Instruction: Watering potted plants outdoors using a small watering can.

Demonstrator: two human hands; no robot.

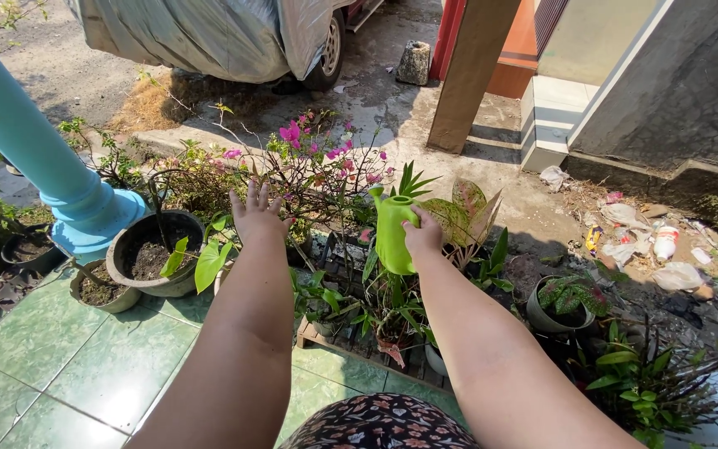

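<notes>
right hand (pixel 423 235) grips green watering can (pixel 394 234), fingers hidden | left hand (pixel 256 213) spread

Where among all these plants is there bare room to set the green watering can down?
The green tiles lower left, bordered by the grey pots and the left hand, lie bare. So does the concrete beyond the plants. Under the watering can in the right hand, the pots and leaves crowd together.
</notes>
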